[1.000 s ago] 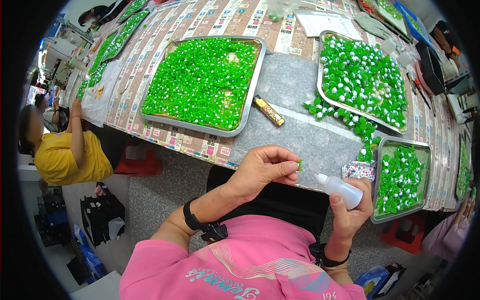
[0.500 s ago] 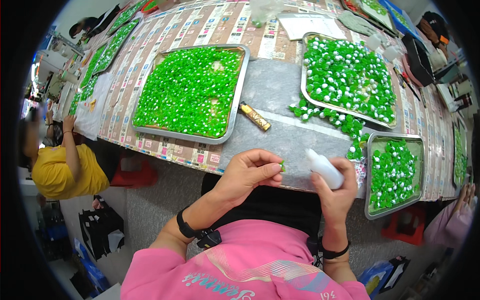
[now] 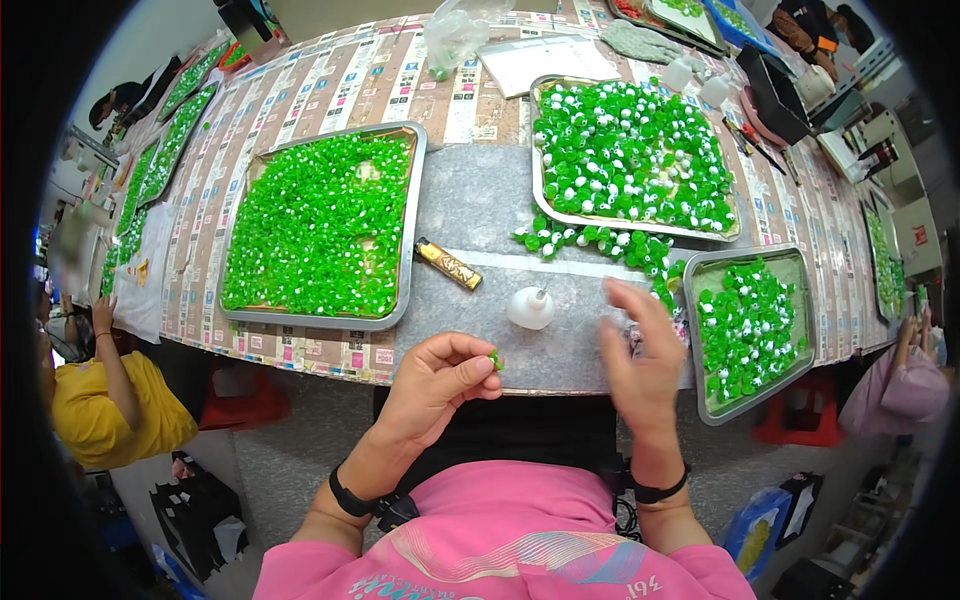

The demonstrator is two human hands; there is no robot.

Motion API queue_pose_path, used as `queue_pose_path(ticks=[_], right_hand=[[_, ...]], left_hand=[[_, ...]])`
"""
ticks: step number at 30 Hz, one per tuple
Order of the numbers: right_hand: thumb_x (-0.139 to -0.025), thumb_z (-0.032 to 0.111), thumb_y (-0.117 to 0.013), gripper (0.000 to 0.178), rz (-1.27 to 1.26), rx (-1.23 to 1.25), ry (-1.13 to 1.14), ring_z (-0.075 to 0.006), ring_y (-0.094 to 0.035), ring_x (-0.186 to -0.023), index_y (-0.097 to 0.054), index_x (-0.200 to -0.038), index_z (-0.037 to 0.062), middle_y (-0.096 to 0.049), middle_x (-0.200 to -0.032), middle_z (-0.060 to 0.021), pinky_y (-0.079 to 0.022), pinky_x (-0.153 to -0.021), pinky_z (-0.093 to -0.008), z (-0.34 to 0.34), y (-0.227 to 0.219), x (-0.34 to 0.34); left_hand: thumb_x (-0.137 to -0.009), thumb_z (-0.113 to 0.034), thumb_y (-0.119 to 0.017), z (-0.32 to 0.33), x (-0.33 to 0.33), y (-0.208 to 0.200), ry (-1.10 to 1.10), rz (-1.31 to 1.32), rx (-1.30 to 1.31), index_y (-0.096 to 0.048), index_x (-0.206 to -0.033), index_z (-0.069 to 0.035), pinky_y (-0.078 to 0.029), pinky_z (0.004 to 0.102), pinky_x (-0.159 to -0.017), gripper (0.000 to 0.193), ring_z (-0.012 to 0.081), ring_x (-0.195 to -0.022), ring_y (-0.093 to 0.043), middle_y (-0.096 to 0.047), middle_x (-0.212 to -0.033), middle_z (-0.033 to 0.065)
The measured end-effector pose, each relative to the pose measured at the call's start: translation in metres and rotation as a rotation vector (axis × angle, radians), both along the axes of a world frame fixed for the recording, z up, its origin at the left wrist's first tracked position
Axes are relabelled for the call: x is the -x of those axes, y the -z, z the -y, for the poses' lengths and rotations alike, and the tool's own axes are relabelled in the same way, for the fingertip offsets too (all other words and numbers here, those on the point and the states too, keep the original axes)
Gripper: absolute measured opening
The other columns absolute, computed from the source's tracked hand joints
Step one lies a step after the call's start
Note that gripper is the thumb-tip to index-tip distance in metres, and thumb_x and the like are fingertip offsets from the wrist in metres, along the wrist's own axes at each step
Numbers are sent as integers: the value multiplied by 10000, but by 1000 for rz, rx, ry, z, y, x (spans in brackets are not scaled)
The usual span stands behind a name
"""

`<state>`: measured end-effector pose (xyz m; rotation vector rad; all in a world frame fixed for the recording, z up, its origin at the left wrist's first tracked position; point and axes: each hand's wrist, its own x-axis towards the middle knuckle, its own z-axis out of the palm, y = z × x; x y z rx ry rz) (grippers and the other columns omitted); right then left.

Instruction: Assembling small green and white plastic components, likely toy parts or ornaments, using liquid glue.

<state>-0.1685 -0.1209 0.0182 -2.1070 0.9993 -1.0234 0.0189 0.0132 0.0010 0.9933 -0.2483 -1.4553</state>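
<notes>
My left hand (image 3: pixel 436 385) is closed in a pinch on a small green plastic piece (image 3: pixel 496 359), held above the table's near edge. My right hand (image 3: pixel 645 365) is empty, fingers apart and slightly blurred, over the right part of the grey mat (image 3: pixel 470 215). Between the hands and a little beyond them, a white squeeze bottle (image 3: pixel 530 308) with a thin nozzle stands upright on the mat. Farther right, a loose row of green pieces with white eye-like balls (image 3: pixel 600 240) lies along the mat beside my right hand.
A metal tray (image 3: pixel 408 290) of small green pieces stands left; a gold-and-black oblong object (image 3: pixel 447 264) lies beside it. Two trays of green-and-white pieces, one far (image 3: pixel 537 180) and one near (image 3: pixel 697 370), stand right. People sit at both sides, one in a yellow shirt (image 3: pixel 120 410).
The squeeze bottle has left my right hand and now stands on the mat. That hand has opened and drawn away from it. My left hand keeps its pinch; the view has shifted.
</notes>
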Motion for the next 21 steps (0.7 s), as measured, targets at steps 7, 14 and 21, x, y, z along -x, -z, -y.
queue_pose_path(ticks=[7, 14, 21], right_hand=[[-814, -3, -559, 218, -461, 142, 201, -348, -576, -902, -598, -1028, 3, -612, -980, -173, -453, -795, -406, 22, -7, 48], [-812, -60, -523, 241, -310, 42, 13, -348, -588, -893, -609, -1026, 10, -615, -965, -168, -474, -765, -374, 24, -9, 16], [-791, -64, -550, 202, -248, 70, 64, -323, -595, -839, -621, -966, 8, -611, -917, -151, -466, -749, -367, 26, -11, 22]], left_hand=[[-870, -51, -618, 1, -1, 1, 19, -23, 38, -604, -989, 3, -571, 269, -691, 132, 144, -747, -658, -649, -831, 82], [-865, -28, -611, -2, -1, 1, 8, -21, 10, -601, -962, -5, -560, 277, -667, 101, 153, -711, -646, -644, -853, 93], [-862, -30, -616, -3, -1, -1, 12, -41, 7, -603, -961, -4, -560, 280, -672, 103, 152, -721, -648, -644, -858, 90]])
